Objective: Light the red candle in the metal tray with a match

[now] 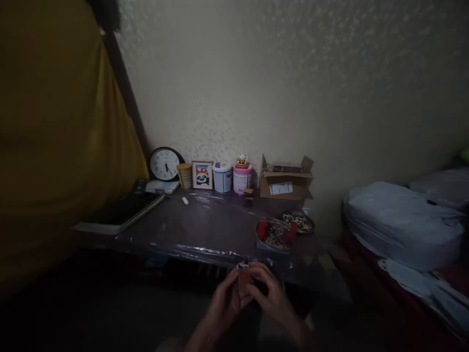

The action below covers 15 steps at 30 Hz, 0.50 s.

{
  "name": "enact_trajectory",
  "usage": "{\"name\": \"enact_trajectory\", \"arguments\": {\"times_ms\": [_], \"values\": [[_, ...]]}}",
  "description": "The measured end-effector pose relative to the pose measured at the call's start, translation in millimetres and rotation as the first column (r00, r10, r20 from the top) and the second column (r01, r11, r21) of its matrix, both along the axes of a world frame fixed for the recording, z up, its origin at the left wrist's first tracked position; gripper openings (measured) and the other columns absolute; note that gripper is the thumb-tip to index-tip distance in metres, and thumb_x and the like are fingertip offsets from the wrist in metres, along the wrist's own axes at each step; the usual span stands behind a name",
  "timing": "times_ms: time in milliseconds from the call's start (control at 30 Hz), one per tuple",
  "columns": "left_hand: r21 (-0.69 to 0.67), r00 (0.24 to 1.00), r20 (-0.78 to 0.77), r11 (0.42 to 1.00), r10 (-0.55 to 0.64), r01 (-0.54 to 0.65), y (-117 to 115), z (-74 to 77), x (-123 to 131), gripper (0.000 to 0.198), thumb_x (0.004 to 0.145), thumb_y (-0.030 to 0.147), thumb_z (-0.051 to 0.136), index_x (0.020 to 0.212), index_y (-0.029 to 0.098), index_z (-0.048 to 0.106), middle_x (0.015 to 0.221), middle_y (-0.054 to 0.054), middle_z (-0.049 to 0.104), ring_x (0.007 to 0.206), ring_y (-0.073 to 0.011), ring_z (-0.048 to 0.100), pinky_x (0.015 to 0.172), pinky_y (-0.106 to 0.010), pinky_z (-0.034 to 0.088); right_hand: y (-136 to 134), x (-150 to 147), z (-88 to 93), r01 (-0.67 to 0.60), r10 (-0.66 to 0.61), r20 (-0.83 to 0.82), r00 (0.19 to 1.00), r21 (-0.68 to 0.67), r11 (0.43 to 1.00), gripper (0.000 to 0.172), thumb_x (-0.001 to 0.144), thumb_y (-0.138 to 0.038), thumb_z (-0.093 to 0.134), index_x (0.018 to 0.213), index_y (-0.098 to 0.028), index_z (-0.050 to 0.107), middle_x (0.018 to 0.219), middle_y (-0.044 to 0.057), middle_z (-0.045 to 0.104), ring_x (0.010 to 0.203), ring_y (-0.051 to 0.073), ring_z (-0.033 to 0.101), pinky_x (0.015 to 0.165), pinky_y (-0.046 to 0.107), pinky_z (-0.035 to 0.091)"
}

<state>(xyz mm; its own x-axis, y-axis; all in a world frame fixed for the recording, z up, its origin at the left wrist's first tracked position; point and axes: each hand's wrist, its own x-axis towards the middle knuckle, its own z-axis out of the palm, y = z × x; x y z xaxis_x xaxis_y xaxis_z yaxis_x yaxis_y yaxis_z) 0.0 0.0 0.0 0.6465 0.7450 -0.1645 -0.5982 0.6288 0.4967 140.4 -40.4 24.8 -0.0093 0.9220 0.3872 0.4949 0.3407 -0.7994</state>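
Just in front of the table's near edge, both my hands are closed around a small brown matchbox [244, 279]. One end of it, facing away from me, shows white and dark bits. My left hand [226, 297] supports it from the left side. On the right, my right hand [270, 293] has its thumb and fingers against the box. Beyond them on the table stands a round metal tray [273, 248] of small dark and light pieces, with red pieces at its rim. Behind it, a second round tray [313, 230] holds thin pale sticks like matchsticks.
On the dark plastic-covered table [205, 227] stand a clock [164, 164], a panda picture [202, 176], tubs [222, 178], and a cardboard box [282, 188]. Small brown boxes [248, 194] are stacked near the pink tub [242, 181]. A yellow curtain [66, 122] hangs left; bags [403, 222] lie right.
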Motion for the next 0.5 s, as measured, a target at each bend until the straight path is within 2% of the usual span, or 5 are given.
{"name": "enact_trajectory", "arguments": {"times_ms": [67, 167, 300, 500], "values": [[-0.033, 0.999, -0.027, 0.999, -0.039, 0.038, 1.0, -0.1, -0.6, 0.030, 0.080, 0.029, 0.055, 0.107, 0.016, 0.056, 0.082, -0.006, 0.070, 0.069, -0.0147, 0.064, 0.061, -0.024, 0.045, 2.5, 6.3, 0.4, 0.043, -0.043, -0.012, 0.999, 0.002, 0.999, 0.012, 0.083, -0.020, 0.051, 0.088, -0.022, 0.062, 0.101, 0.004, 0.062, 0.099, 0.017, 0.057, 0.087, 0.026, 0.045], [-0.045, 0.993, -0.075, 0.995, -0.092, 0.089, 1.4, -1.6, 0.3, 0.032, 0.080, 0.030, 0.052, 0.107, 0.013, 0.056, 0.071, -0.007, 0.068, 0.057, -0.0136, 0.062, 0.051, -0.021, 0.041, 5.5, 12.5, -1.7, 0.092, -0.092, 0.021, 0.996, -0.001, 0.996, 0.017, 0.087, -0.022, 0.046, 0.083, -0.022, 0.063, 0.094, 0.003, 0.063, 0.094, 0.016, 0.059, 0.085, 0.026, 0.044], [-0.045, 0.983, -0.144, 0.993, -0.112, 0.106, 0.3, -4.7, 2.7, 0.033, 0.079, 0.029, 0.050, 0.107, 0.013, 0.055, 0.069, -0.007, 0.068, 0.048, -0.0116, 0.058, 0.043, -0.019, 0.038, 4.8, 13.5, -2.7, 0.034, -0.027, 0.115, 0.993, -0.063, 0.997, 0.019, 0.087, -0.020, 0.046, 0.080, -0.022, 0.063, 0.087, 0.001, 0.061, 0.084, 0.015, 0.060, 0.078, 0.024, 0.045], [-0.031, 0.935, -0.347, 0.997, -0.073, 0.066, -1.7, -7.5, 6.0, 0.036, 0.077, 0.026, 0.046, 0.105, 0.008, 0.057, 0.060, -0.004, 0.065, 0.037, -0.0090, 0.050, 0.036, -0.019, 0.033, 0.8, 16.4, -5.1, -0.016, 0.064, 0.311, 0.948, -0.154, 0.988, 0.015, 0.084, -0.017, 0.050, 0.081, -0.023, 0.064, 0.086, -0.001, 0.059, 0.080, 0.014, 0.059, 0.072, 0.022, 0.045]]}}
